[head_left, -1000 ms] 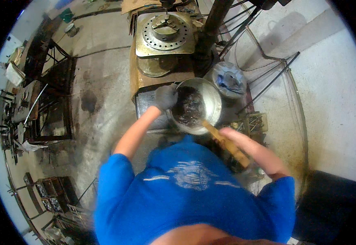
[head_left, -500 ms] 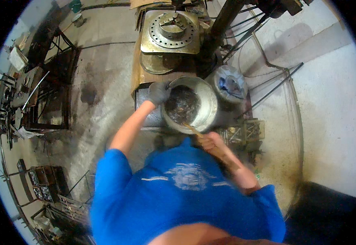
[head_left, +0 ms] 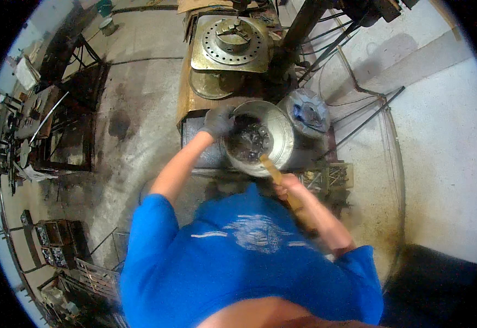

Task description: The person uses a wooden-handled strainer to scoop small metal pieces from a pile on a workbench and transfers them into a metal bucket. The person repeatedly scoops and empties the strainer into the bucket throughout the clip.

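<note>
A round metal basin point(head_left: 283, 134) with shiny inner walls stands before me, tilted a little. Small dark metal parts point(head_left: 253, 139) lie in its bottom, in what looks like dark liquid. My left hand point(head_left: 218, 121), in a dark grey glove, grips the basin's left rim, its fingertips hidden over the edge. Near the lower right rim, my bare right hand point(head_left: 287, 186) is closed around a flat wooden stick point(head_left: 271, 168). The stick's far end reaches over the rim into the basin, among the parts; its near end runs back under my forearm.
Beyond the basin stands a machine table with a drilled round plate and a three-jaw chuck point(head_left: 233, 36). A plastic-covered container with blue cloth point(head_left: 308, 112) adjoins the basin on the right. A crate of metal pieces point(head_left: 334, 176) sits lower right. Workbenches point(head_left: 41, 115) line the left.
The wooden stick's angle has changed, steeper and with its flat side showing. My right hand has moved slightly right. The parts in the basin lie differently, and the basin appears slightly farther right.
</note>
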Action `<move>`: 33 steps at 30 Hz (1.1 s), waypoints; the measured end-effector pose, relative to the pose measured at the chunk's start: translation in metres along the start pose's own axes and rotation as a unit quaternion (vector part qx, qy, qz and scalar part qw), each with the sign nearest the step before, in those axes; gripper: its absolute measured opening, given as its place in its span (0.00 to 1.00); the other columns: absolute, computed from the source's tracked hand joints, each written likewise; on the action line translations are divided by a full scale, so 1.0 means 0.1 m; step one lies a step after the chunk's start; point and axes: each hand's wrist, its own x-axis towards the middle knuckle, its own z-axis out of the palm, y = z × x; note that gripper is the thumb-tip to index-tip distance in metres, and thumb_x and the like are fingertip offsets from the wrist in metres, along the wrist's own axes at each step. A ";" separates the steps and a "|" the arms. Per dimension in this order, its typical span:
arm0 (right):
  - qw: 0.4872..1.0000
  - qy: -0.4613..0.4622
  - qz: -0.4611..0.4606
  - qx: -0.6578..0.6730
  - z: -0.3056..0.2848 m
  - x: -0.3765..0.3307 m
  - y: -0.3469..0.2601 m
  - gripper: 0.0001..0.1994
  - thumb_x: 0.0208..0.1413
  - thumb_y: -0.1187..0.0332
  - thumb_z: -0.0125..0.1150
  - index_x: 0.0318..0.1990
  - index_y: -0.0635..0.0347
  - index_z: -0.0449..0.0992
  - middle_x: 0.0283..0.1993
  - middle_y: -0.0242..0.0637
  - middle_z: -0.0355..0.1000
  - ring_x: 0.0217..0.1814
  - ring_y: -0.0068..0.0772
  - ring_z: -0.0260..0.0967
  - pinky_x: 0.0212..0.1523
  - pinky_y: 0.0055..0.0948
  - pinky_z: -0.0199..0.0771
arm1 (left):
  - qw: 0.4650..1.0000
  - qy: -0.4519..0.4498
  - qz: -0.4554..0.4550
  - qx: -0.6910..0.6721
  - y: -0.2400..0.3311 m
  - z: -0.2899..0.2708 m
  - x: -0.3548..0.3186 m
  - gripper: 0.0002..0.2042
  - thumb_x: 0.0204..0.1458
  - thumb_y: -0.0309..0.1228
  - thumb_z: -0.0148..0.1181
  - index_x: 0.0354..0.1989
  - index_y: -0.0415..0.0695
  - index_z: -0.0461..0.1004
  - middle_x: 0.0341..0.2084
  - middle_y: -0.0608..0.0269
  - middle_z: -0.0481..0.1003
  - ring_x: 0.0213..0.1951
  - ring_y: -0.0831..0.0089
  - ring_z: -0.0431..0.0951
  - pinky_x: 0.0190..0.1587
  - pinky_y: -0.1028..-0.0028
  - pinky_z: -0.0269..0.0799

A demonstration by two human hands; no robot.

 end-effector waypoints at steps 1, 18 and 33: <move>0.996 -0.073 0.027 0.048 -0.09 0.08 0.02 0.04 0.47 0.73 0.44 0.31 0.61 0.64 0.16 0.24 0.51 0.12 0.16 0.45 0.16 0.21 0.45 | 0.999 -0.021 -0.020 0.025 0.03 -0.03 0.03 0.13 0.44 0.40 0.54 0.37 0.49 0.74 0.28 0.50 0.73 0.31 0.53 0.74 0.33 0.61 0.68; 0.975 -0.172 -0.043 0.135 0.22 -0.28 -0.05 0.09 0.51 0.69 0.48 0.38 0.62 0.66 0.20 0.24 0.53 0.15 0.14 0.46 0.16 0.18 0.45 | 0.998 -0.021 -0.043 -0.041 -0.28 0.00 0.06 0.17 0.45 0.41 0.54 0.43 0.48 0.72 0.34 0.51 0.73 0.36 0.57 0.74 0.38 0.66 0.69; 0.998 -0.047 0.032 0.028 -0.17 0.08 -0.05 0.06 0.44 0.74 0.41 0.32 0.58 0.63 0.18 0.27 0.54 0.12 0.18 0.45 0.15 0.23 0.45 | 0.998 0.011 0.013 -0.059 -0.04 0.03 0.02 0.15 0.43 0.32 0.53 0.42 0.52 0.71 0.33 0.53 0.73 0.34 0.55 0.73 0.37 0.62 0.69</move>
